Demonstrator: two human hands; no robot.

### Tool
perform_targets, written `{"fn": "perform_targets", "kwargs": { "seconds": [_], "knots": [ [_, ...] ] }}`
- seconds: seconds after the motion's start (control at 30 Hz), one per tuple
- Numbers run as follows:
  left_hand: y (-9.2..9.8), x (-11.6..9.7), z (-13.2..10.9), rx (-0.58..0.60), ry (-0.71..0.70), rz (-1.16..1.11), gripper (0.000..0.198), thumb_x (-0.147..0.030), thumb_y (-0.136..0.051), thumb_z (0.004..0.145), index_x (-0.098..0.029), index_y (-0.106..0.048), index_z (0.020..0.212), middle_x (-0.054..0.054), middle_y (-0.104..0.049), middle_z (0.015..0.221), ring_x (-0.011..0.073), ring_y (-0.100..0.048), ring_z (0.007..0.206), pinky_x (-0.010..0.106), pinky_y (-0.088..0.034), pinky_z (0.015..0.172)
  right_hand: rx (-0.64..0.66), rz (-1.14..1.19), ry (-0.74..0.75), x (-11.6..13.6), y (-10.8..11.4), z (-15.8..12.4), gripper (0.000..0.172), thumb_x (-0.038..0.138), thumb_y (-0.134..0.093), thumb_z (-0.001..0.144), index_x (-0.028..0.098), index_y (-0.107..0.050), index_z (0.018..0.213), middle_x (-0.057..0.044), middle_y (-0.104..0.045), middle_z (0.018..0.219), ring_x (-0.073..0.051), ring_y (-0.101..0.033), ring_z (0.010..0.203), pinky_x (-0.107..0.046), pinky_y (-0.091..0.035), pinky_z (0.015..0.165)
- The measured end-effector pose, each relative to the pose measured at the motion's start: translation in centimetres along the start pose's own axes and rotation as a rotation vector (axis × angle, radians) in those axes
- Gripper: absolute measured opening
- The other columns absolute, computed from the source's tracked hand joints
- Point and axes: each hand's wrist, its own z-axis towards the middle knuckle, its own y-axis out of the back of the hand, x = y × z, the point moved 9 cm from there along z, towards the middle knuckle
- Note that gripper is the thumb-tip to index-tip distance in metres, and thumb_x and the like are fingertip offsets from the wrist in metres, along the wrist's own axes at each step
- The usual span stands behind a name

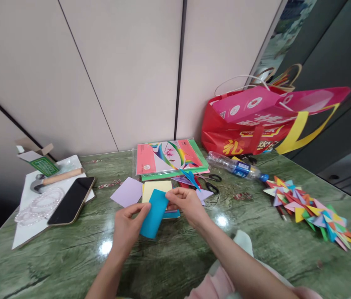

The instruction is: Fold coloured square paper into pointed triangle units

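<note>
Both my hands hold a folded blue paper (pixel 153 214) just above the green marble table (pixel 169 261). My left hand (pixel 128 226) pinches its lower left edge with thumb and fingers. My right hand (pixel 186 203) pinches its upper right corner. Beneath and behind the blue piece lie a yellow paper square (pixel 155 187), a lilac paper square (pixel 127 192) and another blue sheet.
A pack of coloured paper (pixel 169 158), scissors (pixel 211 182) and a plastic bottle (pixel 237 167) lie behind. A red bag (pixel 256 124) stands at the back right. Several folded colourful paper pieces (pixel 309 209) are piled on the right. Left: phone (pixel 71 200), hammer (pixel 54 178), beads, small box.
</note>
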Motion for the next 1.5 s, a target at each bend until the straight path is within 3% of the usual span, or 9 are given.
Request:
{"fn": "perform_targets", "kwargs": {
  "seconds": [0.2,0.33,0.47,0.63,0.77,1.0,1.23,1.37,1.5],
  "knots": [
    [-0.5,0.8,-0.1,0.027,0.024,-0.041,0.024,-0.038,-0.065,0.067,-0.017,-0.074,0.072,0.005,-0.073,0.074,0.0248,-0.065,0.073,0.030,-0.051,0.064,-0.103,-0.139,0.143,1.2,0.6,0.0,0.035,0.047,-0.071,0.058,0.015,-0.056,0.058,0.002,-0.058,0.046,-0.010,-0.054,0.043,-0.022,-0.045,0.046],
    [-0.1,1.0,-0.1,-0.021,0.030,-0.083,0.023,-0.038,-0.067,0.066,-0.016,-0.074,0.071,0.005,-0.073,0.072,0.0245,-0.065,0.070,0.030,-0.051,0.061,0.010,-0.124,0.066,0.4,-0.6,0.0,0.037,0.052,-0.066,0.061,0.016,-0.057,0.068,0.002,-0.060,0.056,-0.012,-0.057,0.052,-0.026,-0.049,0.054],
    [0.2,1.0,-0.1,-0.041,0.039,-0.113,0.022,-0.037,-0.068,0.064,-0.017,-0.074,0.071,0.004,-0.073,0.071,0.0236,-0.064,0.068,0.029,-0.050,0.059,0.160,-0.194,0.047,-0.2,-1.9,-0.2,0.039,0.051,-0.069,0.058,0.017,-0.050,0.053,0.004,-0.052,0.052,-0.011,-0.053,0.053,-0.028,-0.049,0.058],
    [0.0,1.4,-0.1,-0.053,0.044,-0.147,0.019,-0.035,-0.069,0.064,-0.017,-0.074,0.070,0.003,-0.073,0.070,0.0216,-0.063,0.067,0.027,-0.049,0.060,0.090,-0.304,0.155,0.5,-1.4,-0.2,0.042,0.052,-0.066,0.061,0.018,-0.046,0.048,0.005,-0.044,0.048,-0.010,-0.046,0.049,-0.027,-0.047,0.056],
    [-0.2,1.9,-0.1,-0.048,0.073,-0.189,0.019,-0.034,-0.070,0.064,-0.018,-0.075,0.074,0.002,-0.073,0.070,0.0196,-0.062,0.066,0.026,-0.048,0.060,0.038,-0.272,0.121,0.2,-1.2,-0.2,0.038,0.050,-0.067,0.060,0.017,-0.050,0.051,0.003,-0.049,0.048,-0.012,-0.049,0.049,-0.028,-0.047,0.055],
    [0.0,2.2,-0.2,-0.093,0.121,-0.310,0.018,-0.032,-0.072,0.061,-0.017,-0.075,0.071,0.001,-0.070,0.062,0.0166,-0.059,0.059,0.023,-0.047,0.053,0.188,-0.216,0.054,-0.8,-2.7,-0.5,0.039,0.051,-0.067,0.060,0.017,-0.047,0.054,0.004,-0.050,0.051,-0.010,-0.047,0.049,-0.026,-0.044,0.056],
    [-0.3,1.7,-0.3,-0.114,0.151,-0.409,0.017,-0.031,-0.073,0.057,-0.016,-0.074,0.065,0.002,-0.069,0.059,0.0162,-0.058,0.056,0.025,-0.048,0.053,0.044,-0.326,0.160,-0.3,-1.9,-0.5,0.040,0.050,-0.067,0.061,0.018,-0.045,0.051,0.007,-0.038,0.043,-0.007,-0.033,0.043,-0.021,-0.031,0.044],
    [0.2,1.9,-0.3,-0.167,0.160,-0.425,0.019,-0.031,-0.074,0.056,-0.015,-0.074,0.065,0.003,-0.069,0.060,0.0171,-0.059,0.058,0.026,-0.049,0.054,0.187,-0.228,0.049,-1.2,-3.3,-0.8,0.041,0.055,-0.064,0.061,0.018,-0.047,0.057,0.006,-0.042,0.049,-0.008,-0.039,0.047,-0.023,-0.038,0.049],
    [0.5,2.2,-0.3,-0.209,0.172,-0.453,0.019,-0.031,-0.075,0.054,-0.015,-0.073,0.062,0.003,-0.070,0.061,0.0168,-0.059,0.059,0.027,-0.049,0.058,0.213,-0.311,0.085,-1.0,-3.8,-1.0,0.046,0.054,-0.060,0.064,0.019,-0.037,0.046,0.007,-0.032,0.044,-0.007,-0.029,0.044,-0.021,-0.029,0.044]
  ]
}}
